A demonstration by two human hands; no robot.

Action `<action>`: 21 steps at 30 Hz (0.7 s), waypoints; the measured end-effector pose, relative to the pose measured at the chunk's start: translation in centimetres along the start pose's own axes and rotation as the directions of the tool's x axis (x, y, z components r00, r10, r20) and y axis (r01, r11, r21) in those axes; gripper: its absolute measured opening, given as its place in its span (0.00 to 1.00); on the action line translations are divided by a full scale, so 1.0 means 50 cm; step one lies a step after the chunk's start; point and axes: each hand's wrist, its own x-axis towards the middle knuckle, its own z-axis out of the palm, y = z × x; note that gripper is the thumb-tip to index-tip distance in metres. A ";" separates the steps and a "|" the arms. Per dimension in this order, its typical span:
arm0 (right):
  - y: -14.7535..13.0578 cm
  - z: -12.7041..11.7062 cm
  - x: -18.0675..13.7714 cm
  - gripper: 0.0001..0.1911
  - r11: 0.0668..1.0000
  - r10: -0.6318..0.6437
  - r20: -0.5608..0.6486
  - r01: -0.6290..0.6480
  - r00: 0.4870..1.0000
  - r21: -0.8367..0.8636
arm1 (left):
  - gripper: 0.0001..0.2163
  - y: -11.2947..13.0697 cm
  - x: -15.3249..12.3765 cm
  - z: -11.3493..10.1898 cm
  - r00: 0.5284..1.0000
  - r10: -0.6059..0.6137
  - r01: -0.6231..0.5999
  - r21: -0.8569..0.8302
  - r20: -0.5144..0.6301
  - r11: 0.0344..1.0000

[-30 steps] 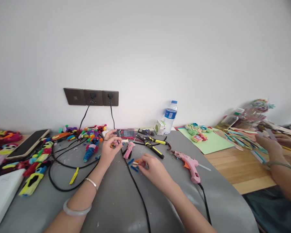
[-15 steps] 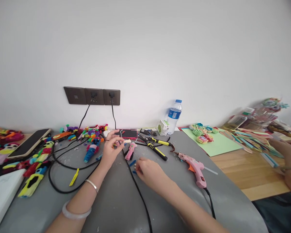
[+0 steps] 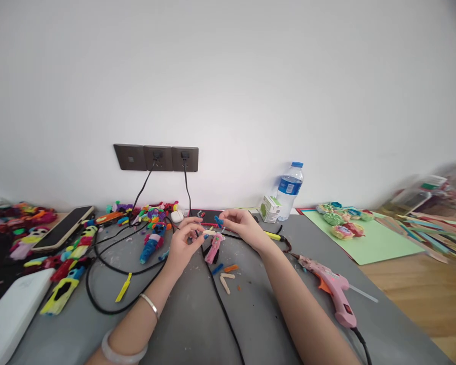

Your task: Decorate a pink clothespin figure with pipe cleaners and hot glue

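My left hand [image 3: 188,241] pinches a short cream piece of pipe cleaner [image 3: 209,232] between thumb and fingers. Close beside it, my right hand [image 3: 245,228] grips a small bent blue piece of pipe cleaner [image 3: 218,221] at its fingertips. The two pieces are near each other; whether they touch I cannot tell. Just below the hands is a small pink fuzzy figure [image 3: 214,248] with black parts. Loose fuzzy pieces lie on the grey table nearer me: a blue one [image 3: 217,269], an orange one [image 3: 231,267] and a cream one [image 3: 225,284].
A pink glue gun [image 3: 336,291] lies at the right, its cord running forward. Behind stand a water bottle [image 3: 290,190] and a small box [image 3: 269,209]. Black cables [image 3: 93,294] loop at left, among fuzzy figures [image 3: 63,294], a phone [image 3: 63,230] and a white device [image 3: 21,309].
My right hand has risen from the table to beside my left, now with the blue piece in it. The view has shifted, and another person's hand at right has gone out of sight.
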 end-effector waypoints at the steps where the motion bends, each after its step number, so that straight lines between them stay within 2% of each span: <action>1: 0.013 0.001 0.000 0.18 0.999 0.012 0.003 -0.012 1.000 0.037 | 0.02 0.001 0.000 0.002 1.000 -0.015 0.016 -0.025 0.012 1.000; 4: 0.032 0.003 -0.005 0.19 0.995 0.023 0.021 -0.025 1.000 0.098 | 0.03 0.003 0.000 0.007 0.995 -0.086 0.089 -0.069 0.045 0.994; 8: 0.031 0.009 -0.010 0.17 0.992 0.019 0.077 -0.028 0.997 0.127 | 0.04 0.004 -0.003 0.011 0.985 -0.163 0.167 -0.097 0.048 0.981; 16: 0.029 0.018 -0.015 0.13 0.994 0.017 0.097 -0.027 0.995 0.106 | 0.04 0.009 -0.005 0.009 0.980 -0.172 0.183 -0.124 0.095 0.975; 21: 0.030 0.024 -0.016 0.12 0.990 0.006 0.134 -0.025 0.991 0.142 | 0.05 0.011 -0.006 0.009 0.977 -0.195 0.205 -0.137 0.086 0.969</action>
